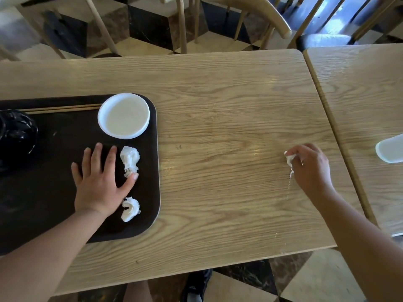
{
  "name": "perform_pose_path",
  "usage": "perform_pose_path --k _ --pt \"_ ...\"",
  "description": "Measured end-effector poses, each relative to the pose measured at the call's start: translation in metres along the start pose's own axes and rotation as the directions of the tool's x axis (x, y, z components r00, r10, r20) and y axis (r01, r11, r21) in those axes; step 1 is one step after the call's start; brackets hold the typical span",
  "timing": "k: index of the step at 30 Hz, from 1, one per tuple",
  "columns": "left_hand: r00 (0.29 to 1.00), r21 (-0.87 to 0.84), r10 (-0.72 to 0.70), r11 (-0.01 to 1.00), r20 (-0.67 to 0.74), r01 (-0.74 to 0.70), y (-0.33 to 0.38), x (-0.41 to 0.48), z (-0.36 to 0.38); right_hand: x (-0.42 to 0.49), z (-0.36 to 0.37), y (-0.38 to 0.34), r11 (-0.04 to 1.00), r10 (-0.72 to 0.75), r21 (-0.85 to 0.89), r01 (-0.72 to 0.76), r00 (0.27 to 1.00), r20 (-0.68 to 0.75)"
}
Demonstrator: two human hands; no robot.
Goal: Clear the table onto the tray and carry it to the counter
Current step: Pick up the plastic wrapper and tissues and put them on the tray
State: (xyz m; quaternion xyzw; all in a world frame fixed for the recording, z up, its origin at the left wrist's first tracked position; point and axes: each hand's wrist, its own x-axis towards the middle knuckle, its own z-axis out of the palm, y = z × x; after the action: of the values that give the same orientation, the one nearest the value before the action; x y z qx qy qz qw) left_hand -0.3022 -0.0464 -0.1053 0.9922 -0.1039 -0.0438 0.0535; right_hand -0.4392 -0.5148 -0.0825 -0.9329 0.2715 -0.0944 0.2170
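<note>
Holding two crumpled napkins (130,159), a seemingly empty white dish (123,116) and chopsticks (65,109), tray (150,192); right fingers (305,149) pinch tissue (289,159).

open tabletop (229,127) between tray (152,192) and right hand (309,168); tray's right side crowded by white dish (123,116), two crumpled tissues (130,159), flat left hand (98,182).

Two crumpled napkins (130,159) (130,209) lying beside left hand (99,184); third napkin (290,160) sitting in right hand (310,167). One white dish (123,115), one chopstick pair (65,109) lying beyond left hand.
</note>
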Motion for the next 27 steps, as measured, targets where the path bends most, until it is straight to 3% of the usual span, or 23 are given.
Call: perform_pose_path --k 5,12,20,27 --pt "1.000 -0.002 -0.001 1.000 0.002 0.001 0.000 0.000 0.000 -0.106 -0.006 -0.011 0.982 -0.189 0.051 0.184 0.974 0.125" --pt "1.000 -0.029 0.005 1.000 -0.010 -0.005 0.001 -0.001 0.001 -0.230 -0.011 -0.005 0.906 -0.410 0.261 0.334 0.848 0.337" --pt "1.000 -0.014 0.009 1.000 0.020 -0.009 0.001 -0.001 -0.003 -0.201 -0.019 -0.047 0.973 -0.195 0.185 0.138 0.921 0.338" --pt "0.993 -0.042 0.009 0.999 0.114 -0.004 -0.002 0.002 -0.009 -0.163 0.015 -0.143 0.978 -0.145 0.190 0.083 0.929 0.341"
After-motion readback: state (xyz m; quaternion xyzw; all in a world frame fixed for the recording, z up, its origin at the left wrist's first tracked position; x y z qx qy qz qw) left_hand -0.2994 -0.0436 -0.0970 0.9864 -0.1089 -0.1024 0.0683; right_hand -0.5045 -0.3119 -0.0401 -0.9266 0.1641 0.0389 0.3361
